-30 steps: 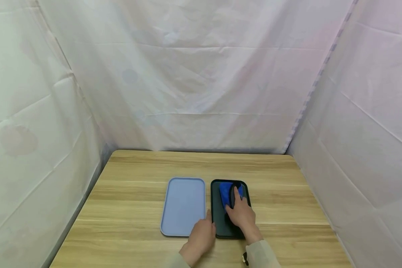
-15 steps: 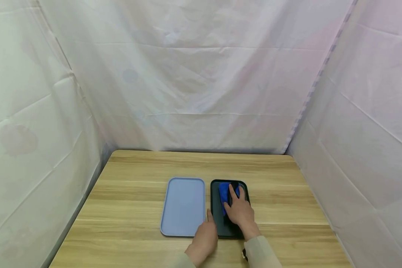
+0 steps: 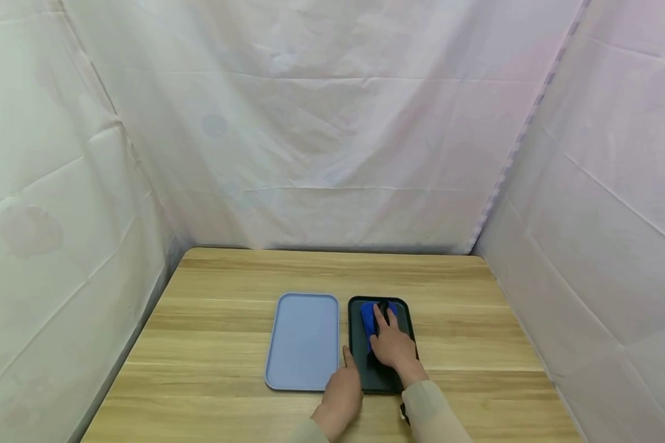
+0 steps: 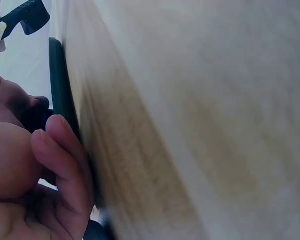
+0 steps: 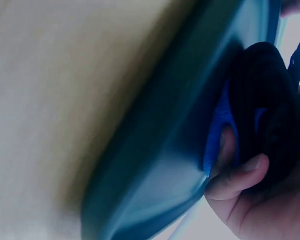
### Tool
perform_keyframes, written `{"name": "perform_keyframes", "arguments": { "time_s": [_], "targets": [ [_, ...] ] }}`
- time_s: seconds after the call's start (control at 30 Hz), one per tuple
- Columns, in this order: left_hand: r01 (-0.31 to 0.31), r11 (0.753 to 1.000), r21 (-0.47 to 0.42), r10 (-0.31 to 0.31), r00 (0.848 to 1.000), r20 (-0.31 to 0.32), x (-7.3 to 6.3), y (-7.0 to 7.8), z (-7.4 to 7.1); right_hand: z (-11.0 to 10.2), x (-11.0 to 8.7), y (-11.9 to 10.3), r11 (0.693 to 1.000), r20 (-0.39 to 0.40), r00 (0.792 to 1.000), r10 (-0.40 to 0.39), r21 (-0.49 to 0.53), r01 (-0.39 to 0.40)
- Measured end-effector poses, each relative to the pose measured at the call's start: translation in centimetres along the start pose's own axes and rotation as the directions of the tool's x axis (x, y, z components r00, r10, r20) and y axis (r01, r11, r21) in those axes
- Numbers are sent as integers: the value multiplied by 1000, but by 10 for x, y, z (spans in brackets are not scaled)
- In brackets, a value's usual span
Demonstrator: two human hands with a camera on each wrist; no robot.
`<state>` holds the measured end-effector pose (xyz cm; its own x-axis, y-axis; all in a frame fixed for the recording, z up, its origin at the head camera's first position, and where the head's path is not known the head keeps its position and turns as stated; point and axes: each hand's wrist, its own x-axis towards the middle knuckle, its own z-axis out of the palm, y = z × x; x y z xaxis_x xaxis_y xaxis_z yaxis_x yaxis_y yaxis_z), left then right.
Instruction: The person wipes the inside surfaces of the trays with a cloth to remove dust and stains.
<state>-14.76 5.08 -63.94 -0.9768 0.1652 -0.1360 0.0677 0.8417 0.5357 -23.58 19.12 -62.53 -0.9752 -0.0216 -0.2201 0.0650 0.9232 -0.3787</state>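
Note:
In the head view a dark green tray (image 3: 375,380) lies on the table, with a piece of blue cloth (image 3: 367,316) near its far end. On the cloth sits a soft black piece (image 5: 257,75), rounded and thick in the right wrist view. My right hand (image 3: 394,348) rests over both, two fingers stretched forward and spread, thumb at the cloth's left side. Two of its other fingers are bent beside the cloth in the right wrist view. My left hand (image 3: 342,394) is at the tray's near left edge, index finger straight along the rim, other fingers bent and holding nothing.
A light blue tray (image 3: 303,344) lies flat just left of the dark one, a narrow gap between them. Both stand on a wood-grain table (image 3: 210,344). Pale hanging sheets (image 3: 332,135) enclose its back and sides.
My right hand has shifted slightly left with the blue cloth and black piece, and its fingers have spread. My left hand has slid a little to the right.

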Motion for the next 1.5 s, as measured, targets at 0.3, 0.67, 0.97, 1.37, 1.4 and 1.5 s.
{"name": "perform_keyframes", "arguments": {
  "time_s": [0.3, 0.67, 0.97, 1.37, 1.4, 1.5],
  "targets": [
    [-14, 999, 51, 13, 1000, 14, 0, 2, -3, 9, 1, -1, 1000, -34, 999, 18, -6, -18],
    [-27, 995, 92, 26, 1000, 8, 1, 3, -1, 12, 1, -7, 999, -61, 997, 54, -3, -54],
    [-32, 986, 166, 32, 999, 6, 2, 2, 2, 16, 4, -12, 998, -76, 995, 68, 17, -67],
    [-56, 980, 192, 50, 998, 36, 3, 1, 0, 20, 9, -15, 998, -81, 995, 65, 11, -64],
    [-51, 981, 187, 44, 998, 39, 3, 1, 1, 21, 9, -15, 998, -84, 995, 62, 12, -61],
    [-42, 983, 177, 34, 998, 47, 3, 1, 1, 22, 10, -15, 998, -88, 994, 57, 15, -56]
  ]
}}
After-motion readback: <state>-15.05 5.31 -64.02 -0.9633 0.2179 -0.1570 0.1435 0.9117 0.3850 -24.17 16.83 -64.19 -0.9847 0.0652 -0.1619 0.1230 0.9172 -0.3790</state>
